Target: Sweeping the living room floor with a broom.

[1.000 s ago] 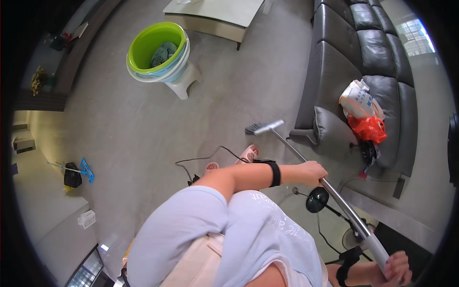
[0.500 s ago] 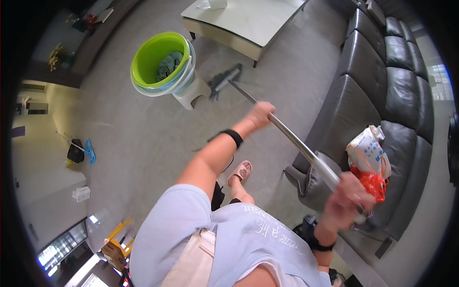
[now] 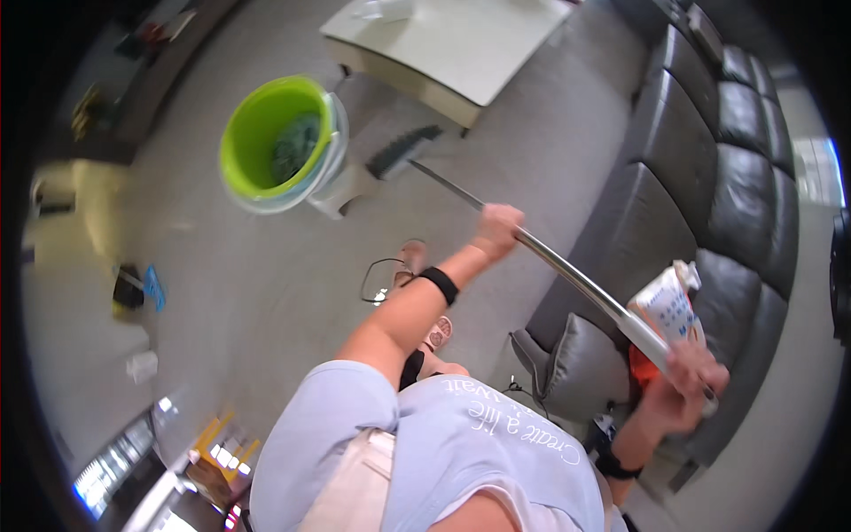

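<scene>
My left hand point(image 3: 498, 232) is closed round the thin metal pole of a flat mop point(image 3: 567, 269), partway down it. Near the pole's upper end, my right hand point(image 3: 694, 383) grips the thicker pale handle section. The pole slants from the right down to the far left. At its lower end, the dark green, fringed mop head point(image 3: 404, 151) rests on the grey floor. Left of the head, a bright green bucket point(image 3: 232, 151) sits nested in a whitish tub, with a grey-green cloth inside. A white stool point(image 3: 335, 197) supports them.
A low pale table point(image 3: 434, 44) stands beyond the mop head. Along the right runs a dark leather sofa point(image 3: 651, 204), with a white printed bag point(image 3: 667, 306) and red plastic on it. My slippered feet point(image 3: 436, 334) are on the floor. Cleaning tools point(image 3: 152, 285) stand far left.
The mop head has slid away from me, closer to the table. My right hand has moved right and down in the picture. The view has shifted, and a second foot now shows.
</scene>
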`<state>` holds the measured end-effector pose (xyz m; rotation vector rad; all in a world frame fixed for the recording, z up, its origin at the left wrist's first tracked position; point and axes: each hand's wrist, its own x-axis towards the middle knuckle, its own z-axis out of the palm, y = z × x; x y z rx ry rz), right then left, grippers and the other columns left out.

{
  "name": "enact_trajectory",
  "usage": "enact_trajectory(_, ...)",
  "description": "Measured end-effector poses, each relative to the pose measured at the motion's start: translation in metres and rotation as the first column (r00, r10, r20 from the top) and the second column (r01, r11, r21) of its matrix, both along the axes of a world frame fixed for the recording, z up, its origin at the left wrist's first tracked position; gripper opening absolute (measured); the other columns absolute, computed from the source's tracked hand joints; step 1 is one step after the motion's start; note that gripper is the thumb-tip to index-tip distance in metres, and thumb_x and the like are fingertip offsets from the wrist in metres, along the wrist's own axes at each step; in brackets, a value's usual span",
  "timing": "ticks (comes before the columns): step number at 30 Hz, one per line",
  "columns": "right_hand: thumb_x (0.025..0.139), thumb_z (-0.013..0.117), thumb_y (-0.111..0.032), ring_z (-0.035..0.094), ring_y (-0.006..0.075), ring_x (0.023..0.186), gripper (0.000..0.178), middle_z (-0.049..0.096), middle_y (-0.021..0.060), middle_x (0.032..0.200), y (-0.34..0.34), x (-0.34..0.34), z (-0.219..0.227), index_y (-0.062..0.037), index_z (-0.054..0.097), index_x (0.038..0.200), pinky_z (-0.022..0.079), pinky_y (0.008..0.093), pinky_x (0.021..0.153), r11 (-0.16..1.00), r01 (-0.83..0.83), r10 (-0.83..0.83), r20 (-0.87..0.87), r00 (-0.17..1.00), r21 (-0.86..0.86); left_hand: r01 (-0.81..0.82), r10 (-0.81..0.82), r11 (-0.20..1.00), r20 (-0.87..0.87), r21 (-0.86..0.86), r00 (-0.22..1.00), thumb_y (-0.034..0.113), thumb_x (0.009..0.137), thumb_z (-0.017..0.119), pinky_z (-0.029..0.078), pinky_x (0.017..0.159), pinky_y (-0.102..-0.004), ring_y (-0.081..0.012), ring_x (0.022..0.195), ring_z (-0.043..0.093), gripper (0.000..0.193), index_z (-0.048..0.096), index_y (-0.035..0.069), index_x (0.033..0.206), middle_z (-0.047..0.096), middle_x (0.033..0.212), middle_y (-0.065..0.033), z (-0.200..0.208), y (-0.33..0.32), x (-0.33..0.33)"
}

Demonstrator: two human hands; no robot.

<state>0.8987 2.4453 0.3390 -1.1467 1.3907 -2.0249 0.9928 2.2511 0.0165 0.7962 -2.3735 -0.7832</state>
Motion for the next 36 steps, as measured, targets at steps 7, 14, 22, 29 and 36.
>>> enact_trajectory(7,0.065,0.051,-0.004,0.041,0.0191,0.061,0.006,0.043,0.0072,0.065,0.005,-0.033,0.004,-0.0032,0.048,0.070,0.034,0.0310,0.062,0.921,0.367,-0.381,0.100,0.919,0.130,0.118,-0.117,0.993,0.034,-0.003,0.993,0.024,0.071,0.062,0.039,0.064,-0.0405,-0.0304,0.067,0.052,0.022,0.049,0.009,0.060,0.051,0.063,-0.0115,0.052,-0.042,-0.001)
enact_trajectory(14,0.080,0.042,-0.015,0.045,0.0128,0.045,0.011,0.041,0.0023,0.049,0.084,-0.006,0.210,-0.0053,0.040,0.084,0.043,0.0282,0.044,0.981,0.147,-0.050,-0.572,0.818,0.125,0.849,-0.844,0.412,-0.214,0.331,0.492,0.016,0.060,0.063,0.042,0.060,-0.0422,-0.0315,0.063,0.057,0.014,0.054,0.008,0.065,0.057,0.063,-0.0115,0.170,0.115,-0.049)
enact_trajectory(22,0.069,0.045,-0.005,0.038,0.0149,0.043,0.005,0.036,0.0045,0.049,0.060,0.036,0.091,-0.0021,0.041,0.068,0.031,0.0281,0.041,0.501,0.844,-0.815,-0.432,0.385,-0.193,0.933,-0.954,0.212,-0.147,0.290,0.262,0.018,0.061,0.060,0.044,0.062,-0.0414,-0.0312,0.066,0.058,0.010,0.059,0.010,0.066,0.058,0.063,-0.0110,0.100,0.135,-0.103)
enact_trajectory(29,0.064,0.050,0.000,0.050,0.0201,0.054,0.010,0.049,0.0106,0.061,0.011,-0.019,-0.055,-0.0001,0.049,0.074,0.044,0.0332,0.055,0.579,0.814,-0.798,-0.226,0.558,-0.035,0.753,-0.687,0.657,0.450,0.047,0.571,0.008,0.067,0.058,0.047,0.067,-0.0415,-0.0302,0.078,0.059,0.005,0.061,0.008,0.070,0.060,0.075,-0.0105,0.009,-0.038,-0.205)
enact_trajectory(36,0.068,0.049,-0.012,0.050,0.0236,0.064,0.016,0.046,0.0126,0.072,0.139,-0.042,0.055,0.0023,0.057,0.068,0.042,0.0371,0.061,0.429,0.902,-0.705,-0.643,0.300,-0.050,0.886,-0.830,0.464,-0.344,0.013,0.439,0.016,0.055,0.069,0.040,0.064,-0.0396,-0.0274,0.070,0.054,0.018,0.053,0.011,0.064,0.053,0.067,-0.0067,0.099,0.066,-0.225)
